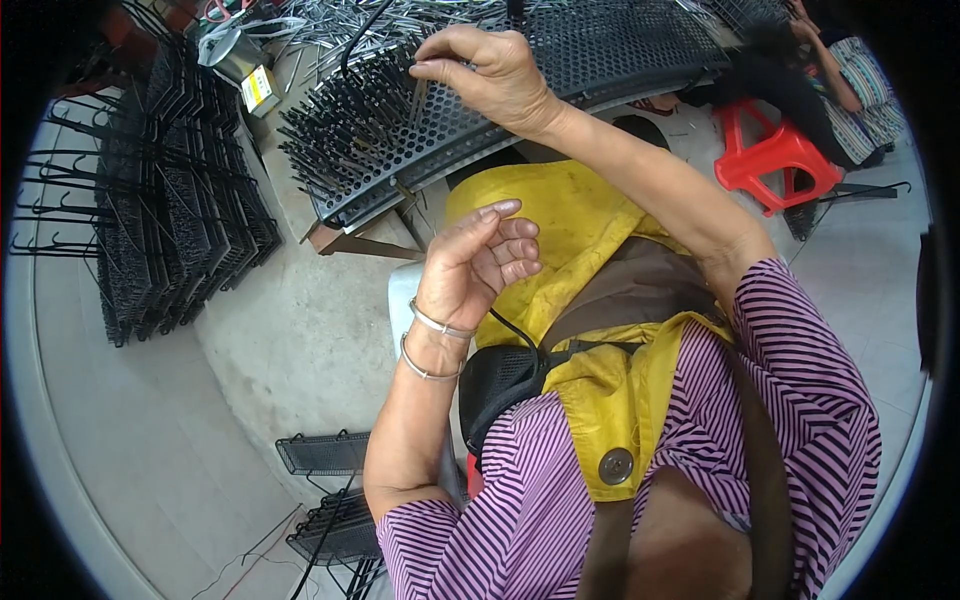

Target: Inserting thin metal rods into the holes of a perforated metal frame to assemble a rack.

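Observation:
My right hand [490, 75] reaches over the work table, thumb and forefinger pinched on a thin metal rod [418, 103]. The rod points down toward a black perforated metal plate [610, 50]. Many dark thin rods [345, 130] stand upright, packed close together, in the holes at the plate's left end. Nearer my body, my left hand [475, 255] hangs in the air above the yellow apron [525, 195]. Its fingers are loosely curled, with nothing visible in them. Two bangles circle that wrist.
Loose silvery rods [330, 30] heap behind the plate. A tin can [237, 52] and a small yellow-white box [260, 90] stand at the table's left. Stacked black mesh racks [170, 200] with hooks lean at left. A red stool [775, 160] and another person sit at right.

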Action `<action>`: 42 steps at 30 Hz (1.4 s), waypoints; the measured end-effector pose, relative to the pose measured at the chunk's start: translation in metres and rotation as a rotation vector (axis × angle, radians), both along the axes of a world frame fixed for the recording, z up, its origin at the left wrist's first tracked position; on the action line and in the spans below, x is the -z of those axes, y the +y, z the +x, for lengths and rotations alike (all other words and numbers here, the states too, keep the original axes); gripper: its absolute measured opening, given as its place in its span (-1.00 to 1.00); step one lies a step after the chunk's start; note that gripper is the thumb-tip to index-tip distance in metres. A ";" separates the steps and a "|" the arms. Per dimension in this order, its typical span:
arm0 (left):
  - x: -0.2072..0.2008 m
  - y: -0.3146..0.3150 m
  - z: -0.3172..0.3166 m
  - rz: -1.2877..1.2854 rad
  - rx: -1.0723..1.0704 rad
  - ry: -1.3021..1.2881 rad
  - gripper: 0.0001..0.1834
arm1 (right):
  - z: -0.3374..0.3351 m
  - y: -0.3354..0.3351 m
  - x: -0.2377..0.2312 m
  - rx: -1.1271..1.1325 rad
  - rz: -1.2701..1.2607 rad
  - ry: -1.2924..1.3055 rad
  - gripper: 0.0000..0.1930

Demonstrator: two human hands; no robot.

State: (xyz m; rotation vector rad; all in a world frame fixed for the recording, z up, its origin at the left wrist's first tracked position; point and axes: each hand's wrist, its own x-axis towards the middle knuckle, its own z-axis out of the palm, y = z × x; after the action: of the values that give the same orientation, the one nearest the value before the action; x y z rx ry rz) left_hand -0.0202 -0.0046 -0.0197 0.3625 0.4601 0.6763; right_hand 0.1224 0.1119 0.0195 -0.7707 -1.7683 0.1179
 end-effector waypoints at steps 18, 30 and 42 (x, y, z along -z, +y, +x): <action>-0.003 0.000 0.001 -0.025 -0.017 0.006 -0.69 | -0.012 0.007 -0.005 -0.013 -0.053 -0.059 -0.89; -0.004 0.000 0.001 -0.018 -0.021 0.015 -0.68 | -0.009 0.011 -0.003 -0.057 -0.020 -0.166 -0.89; -0.007 0.000 0.001 -0.027 -0.029 0.041 -0.70 | -0.027 0.024 0.000 -0.002 0.169 -0.495 -0.82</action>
State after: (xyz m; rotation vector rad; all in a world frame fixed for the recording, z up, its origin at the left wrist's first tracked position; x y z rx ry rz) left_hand -0.0195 -0.0049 -0.0124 0.3457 0.5137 0.6909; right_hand 0.0949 0.1355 0.0198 -0.7137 -2.2115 -0.2386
